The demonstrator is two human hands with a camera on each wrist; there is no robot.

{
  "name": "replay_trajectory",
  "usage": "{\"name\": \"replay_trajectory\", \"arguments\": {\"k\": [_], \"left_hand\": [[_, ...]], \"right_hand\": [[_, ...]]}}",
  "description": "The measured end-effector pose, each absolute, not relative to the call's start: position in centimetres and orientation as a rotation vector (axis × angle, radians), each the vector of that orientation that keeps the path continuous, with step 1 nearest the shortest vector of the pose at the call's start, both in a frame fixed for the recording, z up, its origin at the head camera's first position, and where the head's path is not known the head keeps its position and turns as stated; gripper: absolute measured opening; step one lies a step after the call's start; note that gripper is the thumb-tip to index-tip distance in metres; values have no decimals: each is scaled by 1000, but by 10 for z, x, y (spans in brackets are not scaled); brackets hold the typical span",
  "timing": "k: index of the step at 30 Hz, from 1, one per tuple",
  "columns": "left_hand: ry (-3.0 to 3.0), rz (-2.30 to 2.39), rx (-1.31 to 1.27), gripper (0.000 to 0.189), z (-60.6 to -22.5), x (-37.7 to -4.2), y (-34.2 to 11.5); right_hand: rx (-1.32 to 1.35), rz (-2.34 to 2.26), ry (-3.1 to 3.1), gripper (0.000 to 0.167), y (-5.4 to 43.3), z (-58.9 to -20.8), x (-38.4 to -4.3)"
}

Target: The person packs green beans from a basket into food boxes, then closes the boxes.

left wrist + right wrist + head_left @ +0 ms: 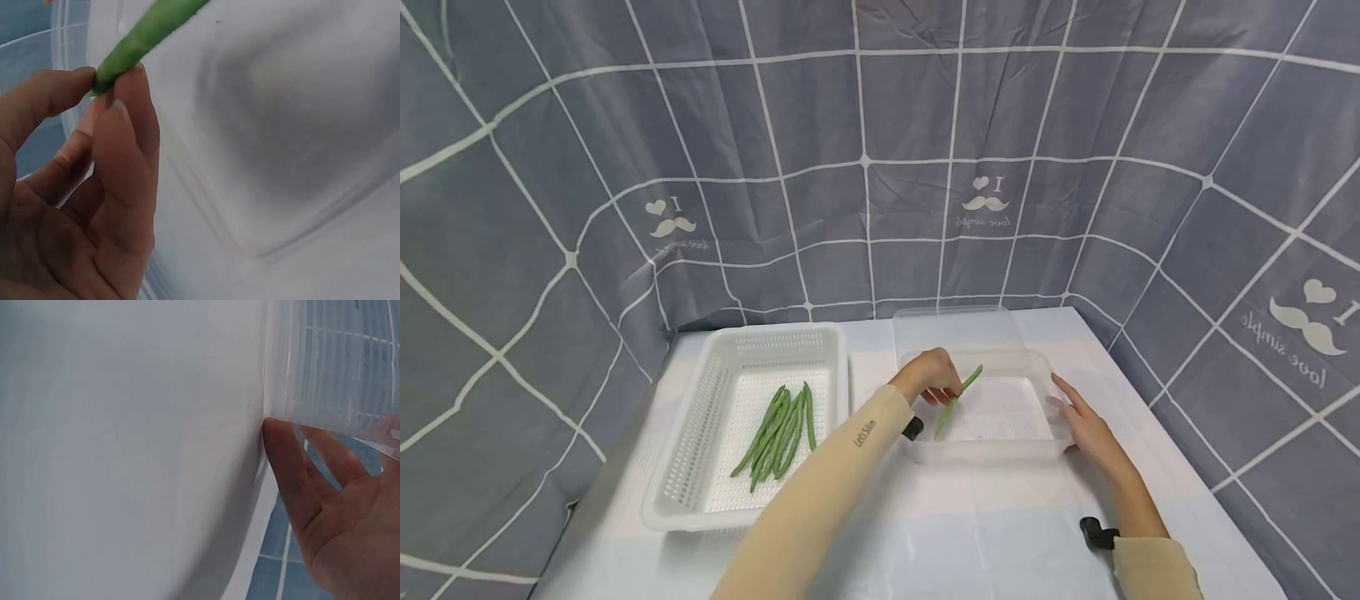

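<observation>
My left hand (934, 377) pinches a green bean (957, 403) between thumb and fingertips, over the left part of a clear plastic container (992, 452). In the left wrist view the bean (147, 37) runs up and right from the fingertips, above the container's floor. My right hand (1092, 429) touches the container's right side with its fingers extended. The right wrist view shows the fingertips of this hand (337, 500) against the container's lower edge (325, 423). Several more green beans (778, 433) lie together in a white perforated basket (658, 500) on the left.
A clear flat lid (955, 329) lies behind the container, partly overlapped by it. A pale cloth covers the table (940, 533). Grey checked curtains (820, 125) hang at the back and both sides.
</observation>
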State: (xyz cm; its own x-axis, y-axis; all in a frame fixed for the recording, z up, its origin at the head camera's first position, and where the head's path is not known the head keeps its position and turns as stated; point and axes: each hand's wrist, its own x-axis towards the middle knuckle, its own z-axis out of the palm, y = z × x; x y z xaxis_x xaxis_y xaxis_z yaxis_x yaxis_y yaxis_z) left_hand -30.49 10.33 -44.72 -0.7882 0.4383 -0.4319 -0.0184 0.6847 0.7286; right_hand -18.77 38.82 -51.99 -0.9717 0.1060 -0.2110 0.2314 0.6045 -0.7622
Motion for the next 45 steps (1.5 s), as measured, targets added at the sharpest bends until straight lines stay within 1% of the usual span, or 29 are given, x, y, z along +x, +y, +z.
{"name": "replay_trajectory", "arguments": {"k": [3, 13, 23, 27, 29, 34, 39, 45], "left_hand": [[2324, 959, 322, 4, -450, -301, 110], [2472, 752, 353, 6, -450, -289, 123], [2519, 536, 380, 4, -446, -285, 130], [2511, 510, 362, 10, -445, -282, 132], [2511, 518, 348, 11, -445, -281, 133], [2506, 578, 335, 8, -447, -281, 130], [2442, 757, 328, 5, -449, -286, 121], [2275, 1092, 405, 14, -433, -295, 99]], "right_hand": [[283, -1304, 2690, 61, 389, -521, -187], [292, -1301, 2693, 62, 388, -521, -188], [294, -1323, 2688, 63, 388, -521, -188], [299, -1328, 2685, 63, 388, -522, -186], [298, -1327, 2690, 63, 388, -523, -186], [294, -1322, 2691, 62, 388, -524, -186], [288, -1317, 2678, 62, 386, -524, -185], [291, -1303, 2687, 63, 387, -522, -186]]}}
